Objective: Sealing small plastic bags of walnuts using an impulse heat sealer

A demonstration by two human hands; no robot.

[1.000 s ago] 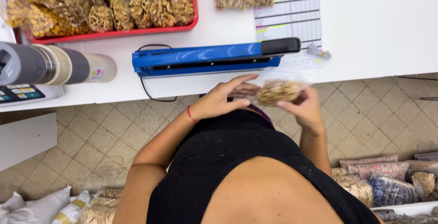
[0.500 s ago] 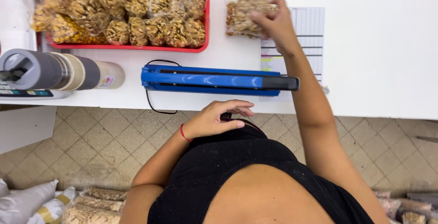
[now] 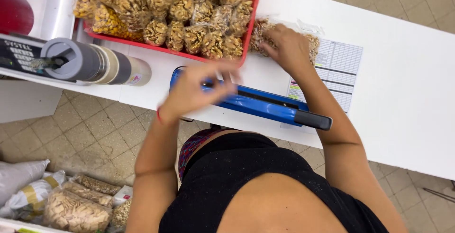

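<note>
Right hand flat on nut bag; left hand blurred, grip unclear.

A flat white table carries everything at hand. On it sits a red plastic tray heaped with small clear bags of walnuts. Just beside the tray lies a long blue heat sealer with a black handle, near the table's front edge. A printed paper sheet with a grid lies flat, and a clear bag of nuts rests partly upon it. A grey and cream cylindrical bottle lies on its side at the left.
</note>
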